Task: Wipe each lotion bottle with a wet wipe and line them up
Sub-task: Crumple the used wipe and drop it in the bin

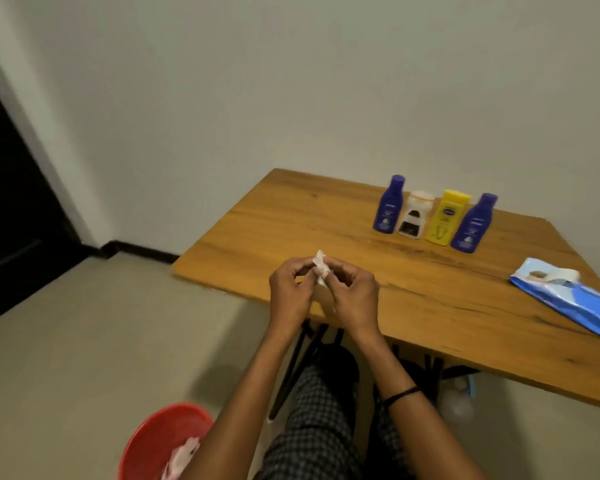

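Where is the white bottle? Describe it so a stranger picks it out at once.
On the wooden table, four bottles stand in a row at its far side. The white bottle is second from the left, between a blue bottle and the yellow bottle. It alone is white, the shortest, with a dark patch.

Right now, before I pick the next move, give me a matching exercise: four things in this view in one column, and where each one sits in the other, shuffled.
Things:
1. small white wet wipe
2. yellow plastic lotion bottle
3. blue plastic wipes packet
4. red plastic bucket

Places:
a. on the floor
b. pinched between the left hand and the right hand
c. standing upright on the wooden table
d. lying flat at the table's edge

Pairs: 1-b, 2-c, 3-d, 4-a
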